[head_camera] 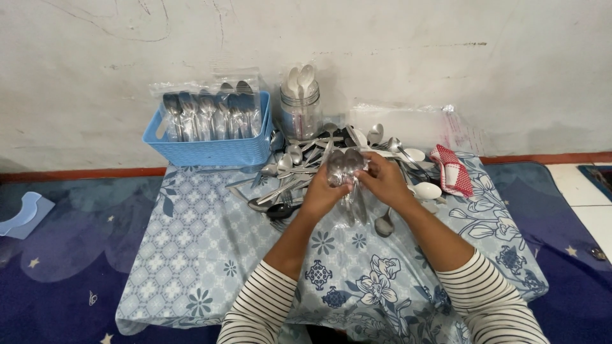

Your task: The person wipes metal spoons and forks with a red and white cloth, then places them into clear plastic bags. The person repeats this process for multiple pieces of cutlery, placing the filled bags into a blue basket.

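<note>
Both my hands hold a clear plastic bag with a few metal spoons (345,167) in it, raised a little above the patterned cloth. My left hand (322,194) grips the bag from the left and below. My right hand (382,180) closes on its right side. Just behind the hands lies a loose heap of metal spoons and forks (299,172). One single spoon (384,224) lies on the cloth below my right wrist.
A blue plastic basket (210,151) with bagged spoons stands at the back left by the wall. A glass jar (299,111) holds white spoons. Clear bags (408,124) and a red checked cloth (451,171) lie at the right. A low table under a floral cloth (210,255) stands on a dark blue mat.
</note>
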